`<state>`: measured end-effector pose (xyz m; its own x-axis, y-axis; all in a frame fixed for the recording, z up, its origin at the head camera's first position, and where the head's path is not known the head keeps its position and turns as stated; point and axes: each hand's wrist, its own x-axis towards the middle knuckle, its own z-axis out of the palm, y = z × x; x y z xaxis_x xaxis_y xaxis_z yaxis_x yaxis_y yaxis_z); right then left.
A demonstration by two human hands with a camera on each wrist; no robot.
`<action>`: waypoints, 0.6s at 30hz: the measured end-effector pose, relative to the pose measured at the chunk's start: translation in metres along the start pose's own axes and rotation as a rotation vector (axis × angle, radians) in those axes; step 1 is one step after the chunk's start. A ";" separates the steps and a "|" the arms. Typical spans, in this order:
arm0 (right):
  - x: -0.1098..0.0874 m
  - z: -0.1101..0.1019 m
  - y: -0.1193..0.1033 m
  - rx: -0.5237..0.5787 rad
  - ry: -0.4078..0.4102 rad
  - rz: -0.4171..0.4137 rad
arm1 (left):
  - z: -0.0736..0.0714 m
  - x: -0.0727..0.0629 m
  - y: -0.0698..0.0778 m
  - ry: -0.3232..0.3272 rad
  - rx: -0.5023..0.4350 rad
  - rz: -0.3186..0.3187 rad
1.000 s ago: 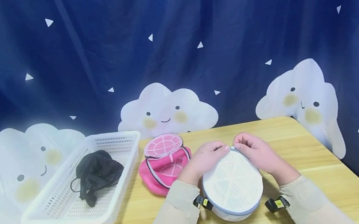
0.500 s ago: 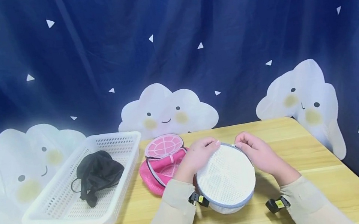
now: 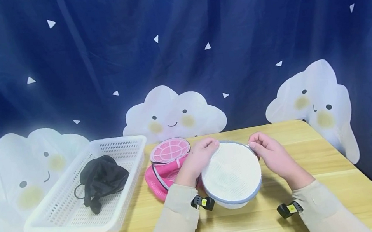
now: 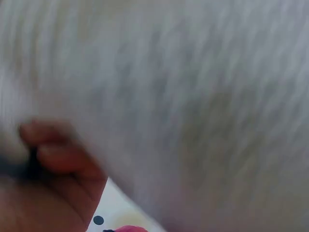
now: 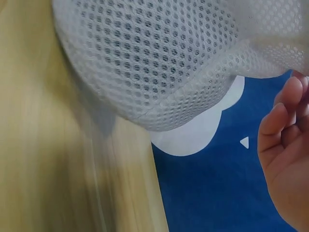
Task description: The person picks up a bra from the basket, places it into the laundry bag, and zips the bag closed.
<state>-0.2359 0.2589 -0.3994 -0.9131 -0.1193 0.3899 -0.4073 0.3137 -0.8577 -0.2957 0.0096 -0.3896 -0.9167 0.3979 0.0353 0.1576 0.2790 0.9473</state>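
Note:
A round white mesh laundry bag (image 3: 231, 172) with a blue-grey zip edge is tilted over the table, its flat round lid facing up. My left hand (image 3: 198, 160) grips its rim at the far left, thumb on top. At the far right of the rim, my right hand (image 3: 271, 155) pinches a small part of the zip edge between thumb and finger. In the left wrist view the white mesh (image 4: 183, 96) is blurred and covers most of the picture. The right wrist view has the bag's mesh side (image 5: 145, 58) bulging above the wood, curled fingers (image 5: 280, 121) beside it.
A pink mesh bag (image 3: 161, 184) with its round lid flipped open lies just left of my left hand. Farther left stands a white plastic basket (image 3: 60, 230) holding a black cloth item (image 3: 104, 179). A dark blue curtain (image 3: 174, 27) hangs behind the wooden table (image 3: 337, 190).
The white bag has shifted left and away from me, with the left hand moving along with it. My hands are farther apart on the rim, the right one slightly farther right.

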 end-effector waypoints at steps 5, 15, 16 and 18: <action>-0.002 -0.008 -0.001 0.040 0.021 0.075 | -0.001 -0.002 0.000 -0.254 0.084 0.056; 0.000 -0.011 0.004 0.085 -0.198 0.017 | 0.016 -0.003 0.007 -0.451 0.230 0.205; 0.000 -0.010 0.004 0.088 -0.213 0.008 | 0.017 -0.003 0.007 -0.462 0.225 0.194; 0.001 -0.009 0.003 0.087 -0.227 0.000 | 0.018 -0.004 0.007 -0.462 0.225 0.186</action>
<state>-0.2374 0.2686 -0.3987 -0.8903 -0.3307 0.3129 -0.3983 0.2329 -0.8872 -0.2850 0.0255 -0.3892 -0.6168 0.7871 0.0044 0.4230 0.3267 0.8452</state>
